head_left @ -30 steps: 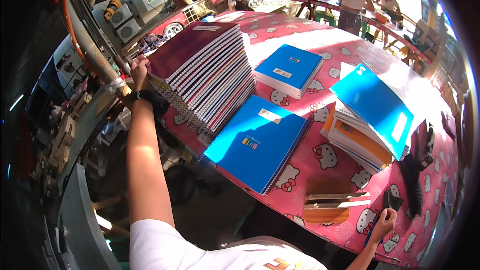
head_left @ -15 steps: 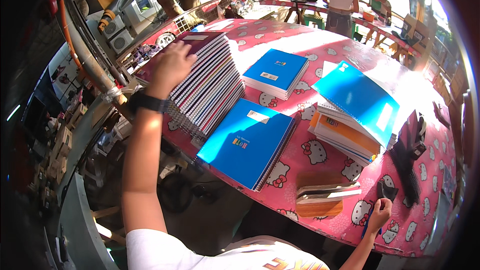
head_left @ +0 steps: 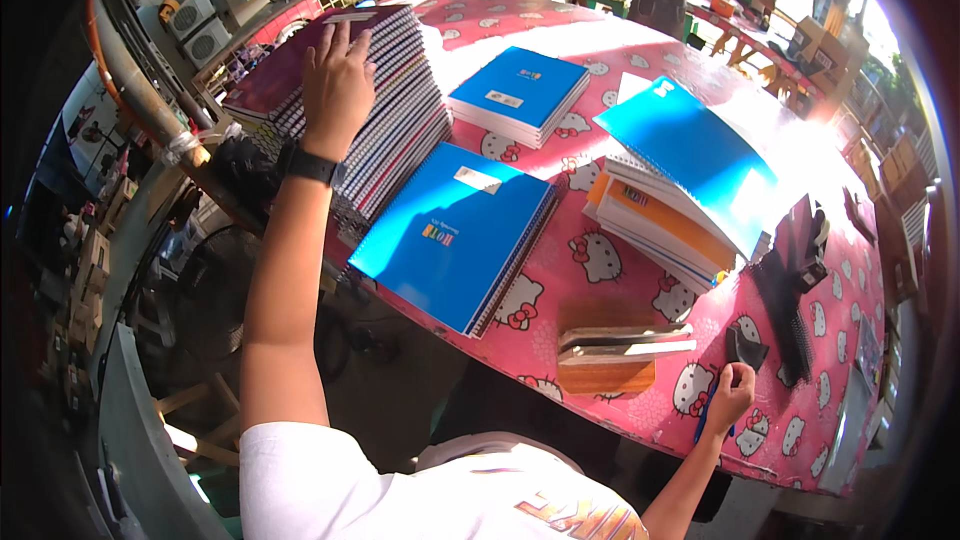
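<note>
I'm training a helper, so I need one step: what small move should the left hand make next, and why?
Perhaps have the left hand curl its fingers over the spiral edge of the top maroon notebook: the hand is already at that side of the tall stack, with fingers extended over the cover.
</note>
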Demonstrator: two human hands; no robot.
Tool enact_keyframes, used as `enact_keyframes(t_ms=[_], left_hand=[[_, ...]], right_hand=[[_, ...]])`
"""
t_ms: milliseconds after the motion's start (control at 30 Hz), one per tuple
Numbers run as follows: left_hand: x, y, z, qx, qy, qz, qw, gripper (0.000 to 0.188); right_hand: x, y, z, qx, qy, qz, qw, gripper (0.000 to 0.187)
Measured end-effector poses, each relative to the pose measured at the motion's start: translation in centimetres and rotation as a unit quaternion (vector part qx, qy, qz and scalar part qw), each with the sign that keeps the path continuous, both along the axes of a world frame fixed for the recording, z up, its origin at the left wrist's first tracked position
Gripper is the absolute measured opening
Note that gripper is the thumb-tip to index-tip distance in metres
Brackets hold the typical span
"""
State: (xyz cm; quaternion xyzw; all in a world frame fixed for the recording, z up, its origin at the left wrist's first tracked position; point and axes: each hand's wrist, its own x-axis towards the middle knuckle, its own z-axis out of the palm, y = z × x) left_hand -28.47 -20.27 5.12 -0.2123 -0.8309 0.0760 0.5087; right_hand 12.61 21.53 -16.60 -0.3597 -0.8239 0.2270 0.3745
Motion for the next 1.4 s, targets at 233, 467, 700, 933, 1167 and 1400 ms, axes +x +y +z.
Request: enact_keyframes(t_ms=[233,467,700,933,1167,1400], left_hand=[[12.2,7.7,-14.3,0.012,-0.464,-0.172,0.869,0.086],[12.7,8.6,-16.5,-0.048,-0.531,-0.128,0.836,0.089],[13.7,8.5,-13.7,0.308,-0.516,-0.424,0.678,0.066],[21.1,10.2,-11.9,0.343,-0.461,-0.471,0.669,0.029],[22.1,6.9,-14.2,0.412,-0.508,-0.465,0.597,0.022],[23.4,8.7,-12.9,0.341,-0.479,-0.496,0.639,0.017]], right_hand=[[-0.1,-1.4,2.2,-0.02,0.039,0.0,0.999,0.006],[1.1,-2.7,5.8,-0.144,0.141,0.07,0.977,0.004],[-7.3,-2.7,11.9,-0.003,0.132,0.154,0.979,0.024],[-15.2,0.3,15.1,0.332,-0.105,0.22,0.912,0.037],[-15.3,0.7,18.5,0.219,-0.208,0.276,0.913,0.034],[-23.2,-5.5,16.5,0.304,-0.133,0.369,0.868,0.041]])
